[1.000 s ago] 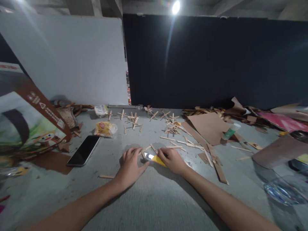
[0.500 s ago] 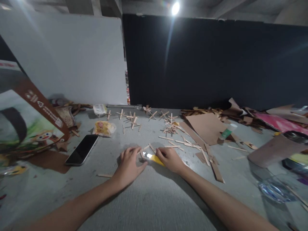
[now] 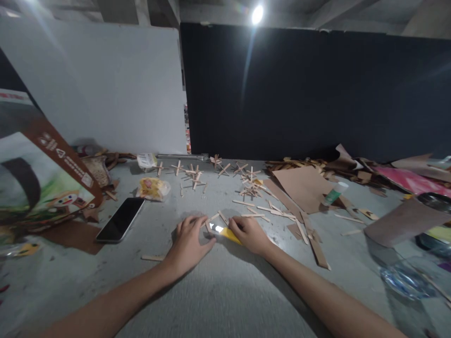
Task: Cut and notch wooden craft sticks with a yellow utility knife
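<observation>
My right hand (image 3: 251, 234) is closed around the yellow handle of a utility knife (image 3: 230, 234). Its shiny blade points left, toward my other hand. My left hand (image 3: 188, 239) rests on the grey table, its fingertips curled down on a short wooden stick (image 3: 207, 227) and its thumb spread out below the blade. Just beyond the blade lie small pieces of craft stick, one of them a slanted piece (image 3: 223, 217) near my right fingers. The far ends under my left fingertips are hidden.
Several crossed-stick shapes (image 3: 196, 178) stand at the back. Loose craft sticks (image 3: 282, 213) and cardboard (image 3: 299, 188) lie to the right, with a glue stick (image 3: 336, 193), a brown cylinder (image 3: 401, 223) and a clear plastic cup (image 3: 405, 281). Leftward are a phone (image 3: 120, 219), a wrapped snack (image 3: 152, 188) and a box (image 3: 45, 173).
Hardly anything differs. Both hands and the utility knife hold the same place; the whole view has shifted very slightly.
</observation>
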`<control>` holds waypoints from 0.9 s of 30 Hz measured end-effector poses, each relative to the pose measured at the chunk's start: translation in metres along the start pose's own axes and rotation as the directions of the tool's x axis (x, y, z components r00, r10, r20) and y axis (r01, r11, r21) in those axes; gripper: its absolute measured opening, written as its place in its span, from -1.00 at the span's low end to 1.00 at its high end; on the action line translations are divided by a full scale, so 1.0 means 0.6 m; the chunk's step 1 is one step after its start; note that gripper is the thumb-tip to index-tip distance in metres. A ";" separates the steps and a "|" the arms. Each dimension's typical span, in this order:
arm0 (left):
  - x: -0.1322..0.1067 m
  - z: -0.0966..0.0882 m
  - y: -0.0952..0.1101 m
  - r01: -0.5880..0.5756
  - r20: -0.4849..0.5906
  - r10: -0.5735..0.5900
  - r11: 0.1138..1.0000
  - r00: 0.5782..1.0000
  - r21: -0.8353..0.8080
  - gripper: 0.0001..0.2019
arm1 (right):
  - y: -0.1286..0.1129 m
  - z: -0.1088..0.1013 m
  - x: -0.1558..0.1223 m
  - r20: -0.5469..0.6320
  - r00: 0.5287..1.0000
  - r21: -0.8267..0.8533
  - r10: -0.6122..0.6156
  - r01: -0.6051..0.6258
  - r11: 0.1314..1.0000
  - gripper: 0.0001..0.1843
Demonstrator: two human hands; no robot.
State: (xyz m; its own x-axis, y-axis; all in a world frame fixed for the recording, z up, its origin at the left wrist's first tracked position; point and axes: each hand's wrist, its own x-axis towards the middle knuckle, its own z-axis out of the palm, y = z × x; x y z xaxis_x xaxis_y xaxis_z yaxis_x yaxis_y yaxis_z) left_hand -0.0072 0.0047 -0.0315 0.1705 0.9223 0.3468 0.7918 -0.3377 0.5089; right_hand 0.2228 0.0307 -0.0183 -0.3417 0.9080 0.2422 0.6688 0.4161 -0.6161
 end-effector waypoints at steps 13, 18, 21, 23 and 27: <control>0.003 -0.001 0.000 0.082 0.053 -0.080 0.996 0.995 -0.020 -0.36 | 0.002 0.000 -0.001 0.006 1.000 -0.006 0.008 -0.008 1.000 -0.54; 0.006 -0.004 0.005 -0.065 -0.017 0.063 0.993 0.998 -0.102 -0.38 | 0.004 0.002 -0.001 0.010 1.000 -0.018 0.010 -0.010 1.000 -0.53; 0.006 -0.003 0.004 -0.111 -0.035 0.108 0.987 0.994 -0.116 -0.38 | 0.004 0.003 -0.001 0.010 1.000 -0.026 0.008 -0.008 1.000 -0.54; 0.005 -0.002 0.002 -0.122 -0.038 0.118 0.986 0.992 -0.115 -0.39 | 0.005 0.003 -0.001 0.006 1.000 -0.027 0.008 -0.008 1.000 -0.53; 0.005 -0.001 -0.001 -0.116 -0.030 0.114 0.987 0.993 -0.115 -0.38 | 0.005 0.004 -0.001 -0.010 1.000 -0.025 0.004 -0.004 1.000 -0.52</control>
State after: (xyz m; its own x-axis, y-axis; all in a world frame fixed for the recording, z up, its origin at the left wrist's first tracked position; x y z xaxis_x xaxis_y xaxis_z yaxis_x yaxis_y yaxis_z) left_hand -0.0079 0.0074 -0.0305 0.2417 0.8718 0.4260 0.6940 -0.4621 0.5520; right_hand 0.2233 0.0310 -0.0223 -0.3325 0.9101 0.2474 0.6862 0.4134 -0.5985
